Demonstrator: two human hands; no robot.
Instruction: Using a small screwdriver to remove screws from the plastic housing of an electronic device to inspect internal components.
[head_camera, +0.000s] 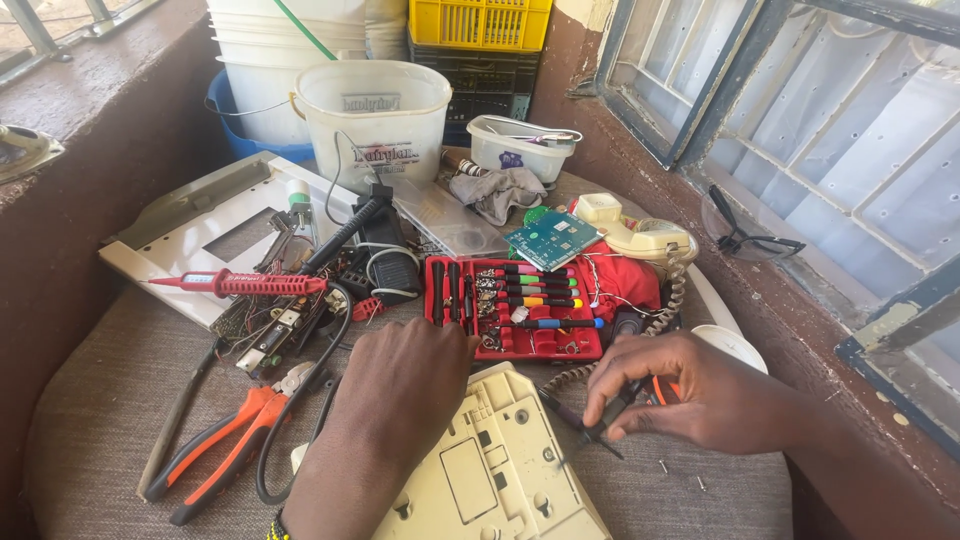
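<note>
**Steadying the casing, screwdriver in my fingertips**

My left hand (400, 385) lies flat, knuckles up, on the top edge of the cream plastic casing (490, 465) at the bottom centre of the frame. Its fingers are curled over the rim, pressing rather than gripping, so the shell cannot slide on the grey cloth (95, 420) beneath. The casing lies underside up, its screw holes facing me.

My right hand (690, 395), lower right, pinches a small dark screwdriver (585, 425) between thumb and the first fingers, narrow and close. The tool is angled down toward the casing's right edge, and its tip seems to be just beside the plastic. Two tiny screws (680, 475) lie loose on the cloth close under that hand.

The red screwdriver case (515, 305) sits open just above the casing, centre frame, within easy reach, its coloured handles lined up. Orange-handled pliers (225, 440) rest at lower left. A red probe (240, 284) lies across a tangle of parts at left, and a green circuit board (552, 238) leans against a cream telephone handset (640, 235) above the case.
</note>
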